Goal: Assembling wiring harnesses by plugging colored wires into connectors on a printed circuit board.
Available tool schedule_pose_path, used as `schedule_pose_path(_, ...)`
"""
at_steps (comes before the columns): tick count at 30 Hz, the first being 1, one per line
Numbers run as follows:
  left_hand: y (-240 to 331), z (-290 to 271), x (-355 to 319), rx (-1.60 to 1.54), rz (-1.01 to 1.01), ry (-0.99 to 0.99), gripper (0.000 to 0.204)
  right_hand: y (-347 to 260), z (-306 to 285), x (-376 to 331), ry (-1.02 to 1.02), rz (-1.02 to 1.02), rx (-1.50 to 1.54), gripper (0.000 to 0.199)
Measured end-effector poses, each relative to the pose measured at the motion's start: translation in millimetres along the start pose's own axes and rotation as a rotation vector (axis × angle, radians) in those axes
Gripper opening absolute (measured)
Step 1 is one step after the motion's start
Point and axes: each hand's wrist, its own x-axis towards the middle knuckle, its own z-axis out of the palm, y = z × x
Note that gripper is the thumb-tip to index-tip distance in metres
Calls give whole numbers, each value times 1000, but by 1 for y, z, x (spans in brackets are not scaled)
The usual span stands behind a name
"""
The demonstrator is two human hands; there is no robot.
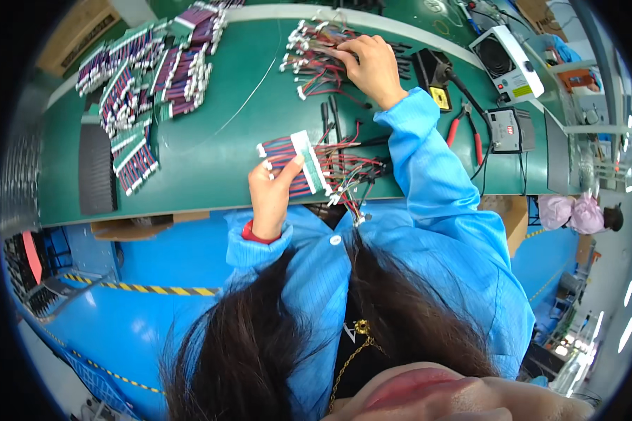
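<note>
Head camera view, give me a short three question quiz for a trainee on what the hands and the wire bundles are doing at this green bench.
1. True or false: the left hand holds a flat taped bundle of red and blue wires with white connectors.
2. Which does the right hand reach into?
A. the loose pile of red and black connector wires at the far edge of the green bench mat
B. the red-handled pliers
C. the stacked finished wire bundles
3. Fill in: the stacked finished bundles lie to the person's ____.

Key
1. True
2. A
3. left
</note>
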Motion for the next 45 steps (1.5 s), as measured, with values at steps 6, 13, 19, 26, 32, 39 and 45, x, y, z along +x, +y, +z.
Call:
schedule_pose_path(6, -5, -2, -10, 2, -23, 15, 15, 45, 16, -4, -36, 220, -96, 17)
schedule_pose_path(13, -1, 3, -5, 43, 2, 50, 15, 81, 36, 28, -149, 371, -330, 22)
schedule_pose_path(19, 0, 1, -8, 47, -11, 28, 15, 92, 36, 44, -609, 396, -81, 29)
schedule_pose_path(26, 3, -5, -11, 194, 52, 34, 16, 73, 28, 41, -745, 317, -5, 34)
schedule_pose_path(32, -6, -7, 0, 165, 42, -38, 14, 86, 31, 43, -846, 262, 48, 29)
schedule_pose_path(39, -1, 16, 4, 155, 60, -35, 11, 132, 39, 34, -898, 175, 66, 29)
schedule_pose_path(45, 0, -2, -9, 199, 61, 7, 17, 107, 33, 42, -558, 419, 209, 48)
